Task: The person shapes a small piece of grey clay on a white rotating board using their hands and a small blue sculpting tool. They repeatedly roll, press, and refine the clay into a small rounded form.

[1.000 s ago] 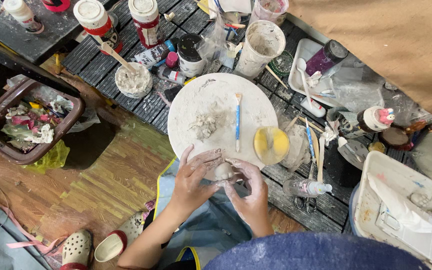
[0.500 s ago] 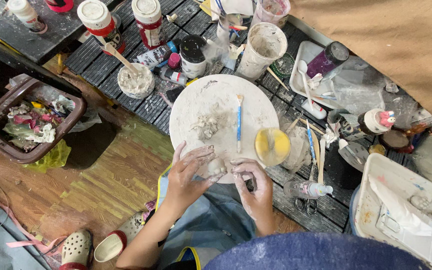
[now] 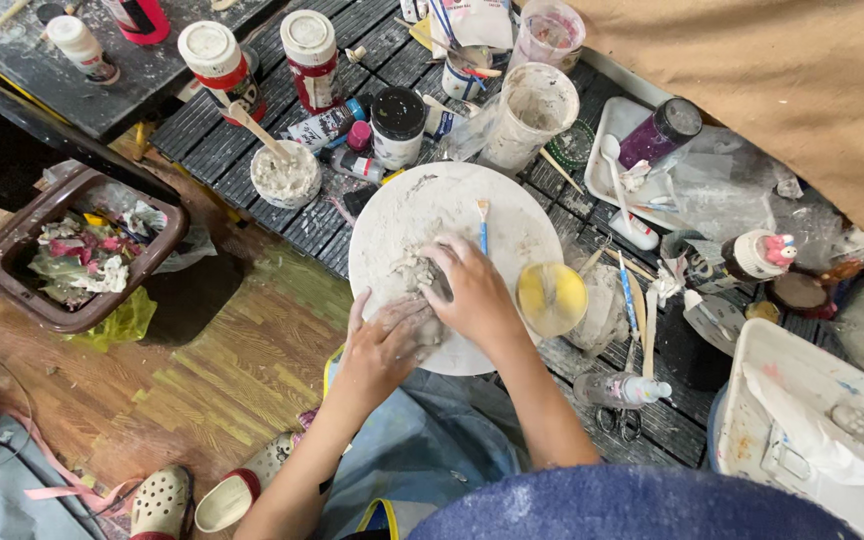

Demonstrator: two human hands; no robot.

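A round white board [image 3: 422,205] smeared with grey clay lies on the dark slatted table. My right hand [image 3: 472,292] reaches onto the board's middle, its fingers curled over a lump of clay [image 3: 418,272] there. My left hand [image 3: 384,340] rests at the board's near edge, fingers bent around a flat piece of clay [image 3: 422,328]. A blue-handled brush [image 3: 483,226] lies on the board just beyond my right hand. Both hands are dusted with clay.
A yellow cup [image 3: 551,298] stands right of the board. A bowl of paste with a stick [image 3: 285,175], paint jars [image 3: 397,125], a tall white cup [image 3: 530,116] stand behind. A brown basket [image 3: 72,250] sits left on the wooden floor. A white bin [image 3: 802,420] is at right.
My right hand has moved forward from the board's near edge onto the clay lump in the middle. My left hand stayed at the near edge. The view has shifted slightly.
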